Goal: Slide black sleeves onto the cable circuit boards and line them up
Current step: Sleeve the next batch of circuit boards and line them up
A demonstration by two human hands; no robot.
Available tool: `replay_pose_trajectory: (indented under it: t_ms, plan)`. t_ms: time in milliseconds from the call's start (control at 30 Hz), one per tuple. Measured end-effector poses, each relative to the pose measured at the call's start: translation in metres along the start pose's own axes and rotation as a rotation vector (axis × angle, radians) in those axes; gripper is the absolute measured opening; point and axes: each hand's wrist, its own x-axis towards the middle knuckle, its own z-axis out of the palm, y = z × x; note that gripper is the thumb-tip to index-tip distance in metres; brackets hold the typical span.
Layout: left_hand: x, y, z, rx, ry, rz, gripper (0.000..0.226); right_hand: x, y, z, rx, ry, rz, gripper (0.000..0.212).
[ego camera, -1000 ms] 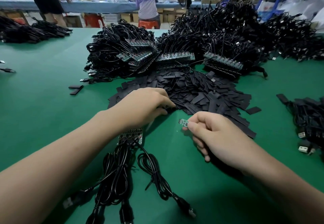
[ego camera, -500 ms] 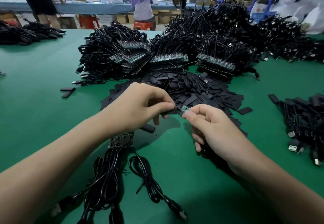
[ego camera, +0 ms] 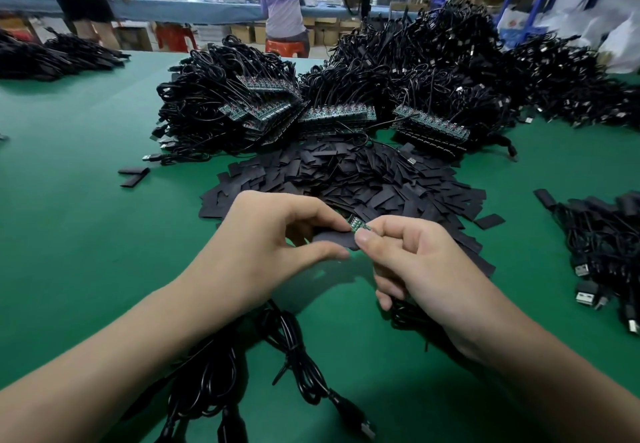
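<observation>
Head view, single frame. Left hand (ego camera: 273,252) was raised just above the green counter (ego camera: 86,234), thumb and forefinger pinching one flat black sleeve (ego camera: 337,238) by its left part; the sleeve lay roughly level. The other left fingers (ego camera: 304,234) were curled behind the sleeve.

Right hand (ego camera: 415,262) pinched a small green circuit board (ego camera: 356,225) between thumb and forefinger, remaining fingers curled toward the palm. The board's free end touched the sleeve's right end, at its upper edge. Could not tell whether the board had entered the sleeve. The two hands were close together, thumbs nearly touching.

Directly beyond the hands lay a loose heap of black sleeves (ego camera: 363,179), spread flat on the counter. Two stray sleeves (ego camera: 133,175) lay well apart from it, to the left.

Behind the heap stood stacked cable bundles (ego camera: 225,103) with rows of bare green boards (ego camera: 337,115) facing the camera. More coiled cable was piled behind and to the right.

Below the wrists, several black cables (ego camera: 294,349) ran toward the near edge, ending in a USB plug (ego camera: 363,428). At the right edge lay another cable group (ego camera: 606,245) with USB plugs showing.

Background: two people (ego camera: 282,2) stood at a blue-covered bench, with a red stool (ego camera: 287,47) behind one.
</observation>
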Motion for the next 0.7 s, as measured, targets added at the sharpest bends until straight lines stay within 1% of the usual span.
replay_pose_trajectory:
  t_ms: [100, 167, 233, 533, 600, 700]
  plan:
    - [0.0, -0.006, -0.002, -0.167, 0.022, -0.126, 0.022, 0.004, 0.002, -0.004, 0.01, 0.003, 0.002, 0.031]
    - [0.0, -0.011, -0.003, -0.31, 0.03, -0.21, 0.023, 0.004, 0.002, -0.008, -0.059, -0.005, -0.001, 0.034]
    - [0.0, -0.014, -0.004, -0.351, 0.029, -0.24, 0.023, 0.004, 0.003, -0.009, -0.117, -0.022, -0.003, 0.035]
    - [0.0, -0.013, -0.003, -0.274, -0.015, -0.217, 0.027, 0.001, 0.004, -0.008, -0.211, -0.095, -0.008, 0.029]
    - [-0.001, -0.012, -0.004, -0.221, -0.036, -0.17, 0.022, 0.0, 0.004, -0.008, -0.231, -0.104, -0.006, 0.03]
    - [-0.001, -0.011, -0.008, -0.087, -0.073, -0.031, 0.02, 0.001, 0.003, -0.009, -0.188, -0.132, 0.038, 0.033]
